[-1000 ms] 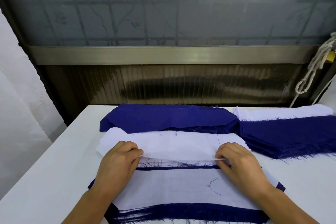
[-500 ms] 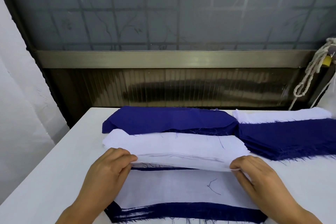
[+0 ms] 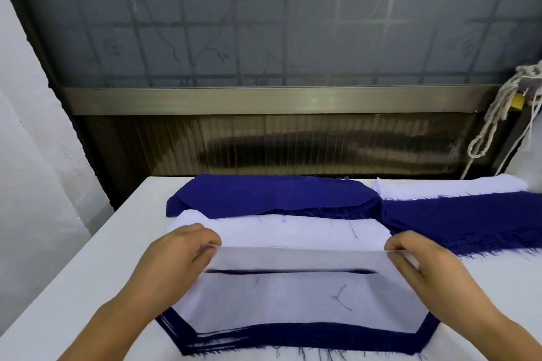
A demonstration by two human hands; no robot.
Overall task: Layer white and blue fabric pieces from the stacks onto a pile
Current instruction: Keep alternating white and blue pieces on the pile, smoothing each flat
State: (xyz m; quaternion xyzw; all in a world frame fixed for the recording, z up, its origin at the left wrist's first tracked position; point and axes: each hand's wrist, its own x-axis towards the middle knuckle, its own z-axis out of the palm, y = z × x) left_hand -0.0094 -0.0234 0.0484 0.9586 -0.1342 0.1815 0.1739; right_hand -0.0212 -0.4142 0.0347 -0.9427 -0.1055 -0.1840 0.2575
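- Since the earlier frames the thin white fabric piece [image 3: 296, 258] has been lifted off the white stack and pulled toward the lower part of the frame; it now hangs stretched above the pile.
- The left hand [image 3: 179, 255] pinches its left corner, and the right hand [image 3: 422, 258] pinches its right corner.
- The layered pile of white and blue fabric [image 3: 299, 311] lies at the bottom centre on the white desk [image 3: 73, 287], with several layers already down.
- The white fabric stack [image 3: 281, 230] and the dark blue fabric stack [image 3: 269, 195] behind it still hold many pieces, so I judge much work is left.
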